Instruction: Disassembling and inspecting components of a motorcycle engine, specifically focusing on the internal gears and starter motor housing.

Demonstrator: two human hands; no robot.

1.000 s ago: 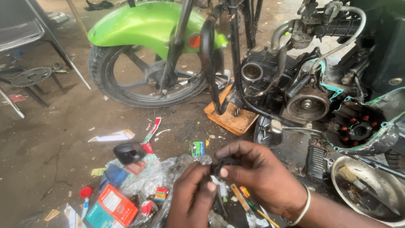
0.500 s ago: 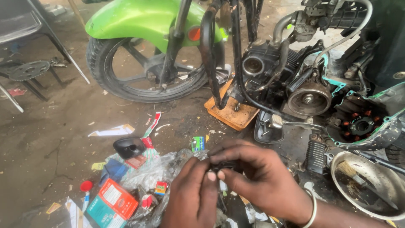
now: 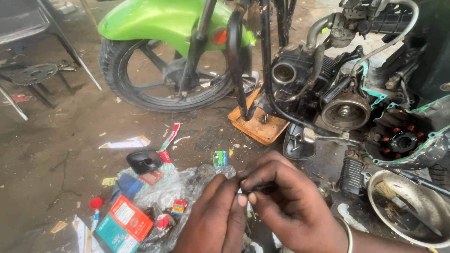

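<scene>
Two hands met low in the head view, pressed close over a small dark part [image 3: 259, 187] that they pinched between them. The left hand [image 3: 216, 216] came up from the bottom edge with its fingertips [image 3: 240, 200] closed against one end of the piece; the right hand [image 3: 289, 200], with a metal bangle [image 3: 348, 236] at the wrist, curled thumb and forefinger tight over the other end. So little of the part showed between the fingers that its kind could not be told.

Just beside and under the hands lay a crumpled clear plastic bag [image 3: 185, 189], with a small orange-and-teal carton [image 3: 124, 221] and other little packets around it on the dirty concrete floor [image 3: 56, 140]. A black mirror housing [image 3: 143, 160] sat a little farther out. Beyond stood a motorcycle with a green front mudguard [image 3: 159, 21] over its front wheel [image 3: 154, 75], its frame propped on an orange block [image 3: 258, 122], and an opened engine [image 3: 344, 110] well apart from the hands. A metal bowl [image 3: 410, 206] holding a brush stood near the right wrist.

Judging from the grip, work this fine would go best with both wrists steadied low, the pinch kept firm but short, and the piece held over the bag, so that anything slipping free would land there and not vanish into the litter on the floor.
</scene>
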